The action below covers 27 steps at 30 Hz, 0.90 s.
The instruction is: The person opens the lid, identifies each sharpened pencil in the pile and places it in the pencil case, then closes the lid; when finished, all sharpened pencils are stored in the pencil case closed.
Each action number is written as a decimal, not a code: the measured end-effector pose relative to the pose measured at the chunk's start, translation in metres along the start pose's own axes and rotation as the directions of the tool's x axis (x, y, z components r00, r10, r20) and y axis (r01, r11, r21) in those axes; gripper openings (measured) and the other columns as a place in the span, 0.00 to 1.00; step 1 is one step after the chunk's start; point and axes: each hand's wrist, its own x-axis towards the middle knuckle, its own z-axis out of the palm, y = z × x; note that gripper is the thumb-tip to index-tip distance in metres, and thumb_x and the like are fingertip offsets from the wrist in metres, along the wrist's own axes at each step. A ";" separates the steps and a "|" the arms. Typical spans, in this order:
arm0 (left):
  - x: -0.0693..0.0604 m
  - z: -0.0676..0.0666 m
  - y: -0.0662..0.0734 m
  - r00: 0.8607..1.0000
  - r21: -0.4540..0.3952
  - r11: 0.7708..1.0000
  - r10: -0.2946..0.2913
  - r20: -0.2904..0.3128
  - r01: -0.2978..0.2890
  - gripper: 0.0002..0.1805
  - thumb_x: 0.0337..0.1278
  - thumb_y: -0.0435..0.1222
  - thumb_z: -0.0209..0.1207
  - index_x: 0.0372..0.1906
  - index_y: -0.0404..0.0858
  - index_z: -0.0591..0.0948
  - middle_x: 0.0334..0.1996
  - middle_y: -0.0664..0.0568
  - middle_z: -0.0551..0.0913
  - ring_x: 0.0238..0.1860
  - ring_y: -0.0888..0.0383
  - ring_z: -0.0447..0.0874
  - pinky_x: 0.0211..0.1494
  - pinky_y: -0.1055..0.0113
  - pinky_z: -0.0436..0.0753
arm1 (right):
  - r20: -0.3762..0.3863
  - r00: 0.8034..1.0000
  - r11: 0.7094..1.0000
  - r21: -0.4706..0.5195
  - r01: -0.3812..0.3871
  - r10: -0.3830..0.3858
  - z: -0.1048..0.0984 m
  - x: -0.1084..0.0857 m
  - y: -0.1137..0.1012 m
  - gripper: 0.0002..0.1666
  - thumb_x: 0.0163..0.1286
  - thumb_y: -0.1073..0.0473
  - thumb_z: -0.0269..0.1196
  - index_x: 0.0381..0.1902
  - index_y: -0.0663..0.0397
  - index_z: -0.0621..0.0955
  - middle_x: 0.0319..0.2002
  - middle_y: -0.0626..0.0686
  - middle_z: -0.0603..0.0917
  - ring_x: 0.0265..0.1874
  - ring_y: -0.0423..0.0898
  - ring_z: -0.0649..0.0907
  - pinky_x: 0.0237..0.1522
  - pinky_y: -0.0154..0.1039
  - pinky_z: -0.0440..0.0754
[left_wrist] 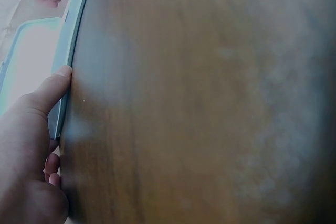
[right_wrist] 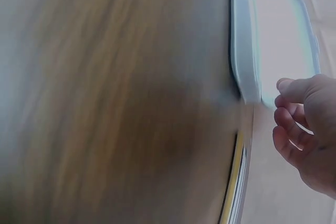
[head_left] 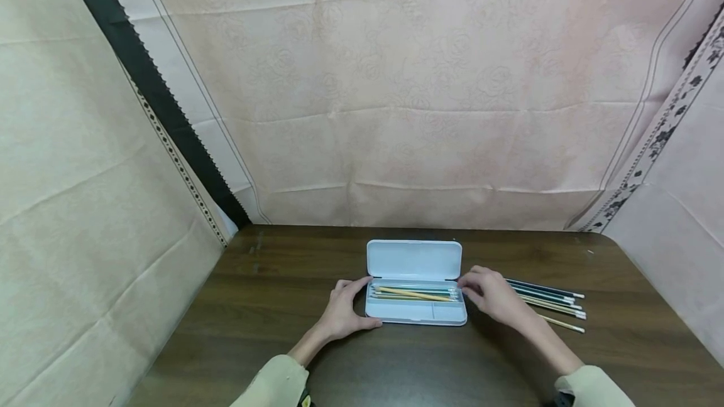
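Note:
A light blue pencil case (head_left: 404, 313) lies on the table with its lid (head_left: 414, 259) tipped back. Several pencils (head_left: 415, 294), yellow and dark green ones among them, rest in its long compartment. My left hand (head_left: 342, 309) holds the left end of the case, thumb along the front edge and fingers at the back corner. At the right end hovers my right hand (head_left: 491, 291), its fingers loosely curled; in the right wrist view nothing shows between its thumb (right_wrist: 294, 88) and fingers. Right of that hand lie several loose pencils (head_left: 557, 299), partly hidden behind it.
The brown wooden table (head_left: 407, 363) runs back to a pale patterned cloth (head_left: 418, 112) hung behind it. More cloth hangs along the left and right sides. A small divided section (head_left: 449, 311) fills the case's front right corner.

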 end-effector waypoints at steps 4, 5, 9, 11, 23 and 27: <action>0.000 0.001 0.000 1.000 0.001 1.000 -0.002 -0.001 0.002 0.50 0.42 0.55 0.76 0.73 0.45 0.70 0.62 0.48 0.73 0.59 0.47 0.64 0.56 0.47 0.70 | -0.085 0.996 1.000 -0.011 0.010 -0.011 -0.014 -0.019 0.020 0.12 0.57 0.75 0.71 0.34 0.55 0.87 0.32 0.44 0.81 0.28 0.36 0.76 0.29 0.36 0.78; 0.000 0.001 0.000 1.000 -0.001 1.000 -0.004 -0.001 0.004 0.50 0.42 0.55 0.76 0.73 0.45 0.70 0.62 0.49 0.73 0.59 0.48 0.64 0.56 0.47 0.70 | -0.111 0.994 1.000 -0.021 0.022 -0.025 -0.018 -0.024 0.026 0.12 0.55 0.76 0.71 0.33 0.56 0.86 0.32 0.44 0.80 0.28 0.35 0.76 0.28 0.36 0.77; -0.001 0.001 -0.001 1.000 -0.004 1.000 0.005 -0.007 -0.005 0.50 0.43 0.55 0.76 0.73 0.44 0.70 0.62 0.48 0.74 0.58 0.47 0.64 0.56 0.47 0.70 | -0.203 0.975 0.993 -0.093 0.070 -0.087 -0.034 -0.044 0.045 0.15 0.50 0.77 0.73 0.30 0.54 0.85 0.30 0.44 0.81 0.26 0.34 0.75 0.26 0.35 0.74; -0.001 0.001 -0.001 1.000 -0.002 1.000 0.005 -0.003 -0.005 0.50 0.43 0.55 0.76 0.73 0.44 0.70 0.62 0.49 0.74 0.59 0.48 0.64 0.56 0.47 0.70 | -0.223 0.970 0.991 -0.118 0.068 -0.093 -0.041 -0.053 0.052 0.16 0.48 0.78 0.74 0.29 0.54 0.85 0.29 0.44 0.81 0.26 0.34 0.76 0.26 0.34 0.74; 0.000 0.000 -0.001 1.000 0.008 1.000 0.006 -0.002 -0.006 0.50 0.43 0.55 0.76 0.73 0.43 0.70 0.62 0.50 0.74 0.59 0.48 0.64 0.56 0.47 0.70 | -0.195 0.980 0.985 -0.163 -0.063 0.031 -0.066 -0.090 0.084 0.16 0.50 0.78 0.72 0.29 0.53 0.84 0.27 0.43 0.80 0.25 0.30 0.74 0.23 0.36 0.73; 0.001 0.000 0.000 1.000 0.001 1.000 0.006 -0.003 -0.006 0.51 0.42 0.55 0.76 0.73 0.43 0.70 0.62 0.49 0.74 0.59 0.48 0.64 0.56 0.47 0.69 | -0.191 0.980 0.980 -0.178 -0.084 0.050 -0.070 -0.095 0.091 0.17 0.50 0.79 0.71 0.29 0.52 0.84 0.28 0.42 0.78 0.24 0.30 0.72 0.24 0.36 0.73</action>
